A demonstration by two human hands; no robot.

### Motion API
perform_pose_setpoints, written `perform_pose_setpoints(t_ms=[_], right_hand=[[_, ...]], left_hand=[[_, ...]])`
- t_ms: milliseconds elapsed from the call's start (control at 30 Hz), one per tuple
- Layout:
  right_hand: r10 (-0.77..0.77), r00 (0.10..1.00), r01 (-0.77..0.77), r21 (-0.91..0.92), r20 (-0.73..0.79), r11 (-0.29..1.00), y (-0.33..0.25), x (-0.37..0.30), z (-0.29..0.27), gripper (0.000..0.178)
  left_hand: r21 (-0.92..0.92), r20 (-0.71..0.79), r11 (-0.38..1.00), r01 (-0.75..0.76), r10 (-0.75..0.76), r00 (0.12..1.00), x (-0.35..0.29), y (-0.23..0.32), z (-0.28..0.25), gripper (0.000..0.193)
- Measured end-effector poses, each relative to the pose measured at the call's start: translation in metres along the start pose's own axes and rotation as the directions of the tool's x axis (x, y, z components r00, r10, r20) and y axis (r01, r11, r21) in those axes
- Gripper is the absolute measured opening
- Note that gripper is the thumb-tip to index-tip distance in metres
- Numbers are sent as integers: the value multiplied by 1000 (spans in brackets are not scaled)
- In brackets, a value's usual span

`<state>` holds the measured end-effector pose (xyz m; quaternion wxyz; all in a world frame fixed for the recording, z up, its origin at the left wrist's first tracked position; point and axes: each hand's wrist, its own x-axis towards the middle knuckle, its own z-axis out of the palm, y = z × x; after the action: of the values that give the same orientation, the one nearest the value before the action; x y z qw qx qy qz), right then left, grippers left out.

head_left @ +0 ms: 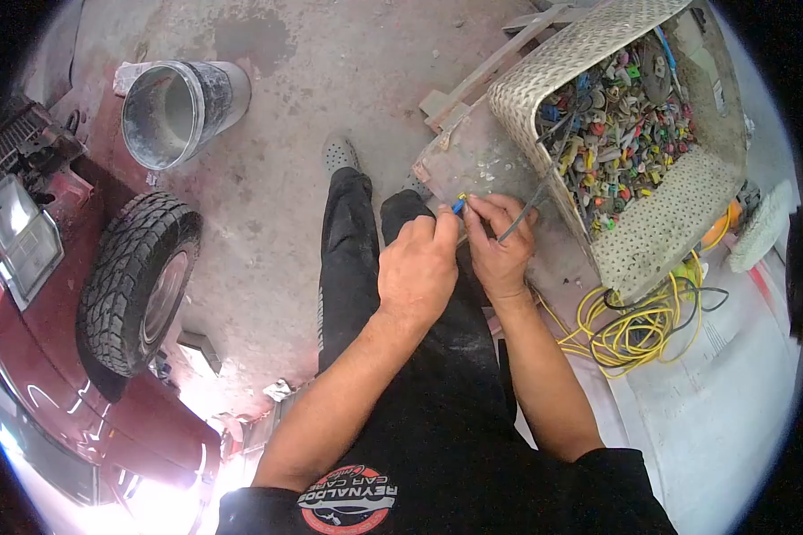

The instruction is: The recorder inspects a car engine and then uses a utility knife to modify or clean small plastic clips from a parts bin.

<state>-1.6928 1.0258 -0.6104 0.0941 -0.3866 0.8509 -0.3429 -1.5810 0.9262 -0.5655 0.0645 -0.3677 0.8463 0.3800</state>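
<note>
My left hand point(422, 267) is closed, thumb and index finger pinching a small blue piece point(459, 206) that looks like a plastic clip. Close against it my right hand point(501, 242) is closed too, its fingertips at a tiny yellow piece point(463, 196) touching the blue one. A thin dark grey rod point(524, 212) sticks out of the right hand toward the basket; I cannot tell what kind of tool it is. Just to the right stands a beige woven-pattern basket point(519, 89) holding a heap of small multicoloured plastic clips point(620, 134).
A red vehicle point(98, 437) with an off-road tire point(134, 276) stands at left. Behind it is a grey-stained bucket point(187, 111). Coiled yellow cable point(629, 334) lies below the basket. Wooden strips point(473, 80) lie at the far side. A small box point(200, 353) sits near the tire.
</note>
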Motion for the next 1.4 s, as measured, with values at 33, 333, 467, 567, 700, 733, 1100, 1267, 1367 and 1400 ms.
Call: perform_pose_setpoints(t_ms=[33,333,467,567,700,733,1100,1267,1367,1400], right_hand=[[6,1000,-6,-1,10,1000,0,0,-1,24],[-7,1000,7,2,23,1000,2,2,-1,23],[1,1000,-2,9,24,1000,3,3,-3,24],[-8,1000,8,6,22,1000,3,3,-1,25],[7,1000,-7,28,5,1000,6,-2,1,25],[21,1000,-20,44,-11,999,5,-2,0,24],[91,996,-90,34,-21,995,-3,3,-2,24],[30,998,-28,25,-61,999,-4,6,-3,26],[41,998,-38,49,-57,998,-4,6,-2,25],[45,997,-42,49,-60,998,-3,6,-2,25]], left_hand=[[16,18,1000,5,-5,1000,0,0,0,43],[169,29,977,-131,128,991,6,0,-5,43],[282,54,949,-143,134,990,7,12,-2,40],[314,48,938,-147,139,989,7,12,0,39],[361,93,915,-181,158,983,11,16,-7,36],[365,102,913,-183,156,982,13,18,-8,34],[-143,81,986,90,-79,994,18,7,-27,23],[82,105,995,-54,45,993,20,4,-27,31],[144,139,984,-104,84,987,20,0,-25,39],[165,149,979,-121,96,984,20,-1,-25,41]])
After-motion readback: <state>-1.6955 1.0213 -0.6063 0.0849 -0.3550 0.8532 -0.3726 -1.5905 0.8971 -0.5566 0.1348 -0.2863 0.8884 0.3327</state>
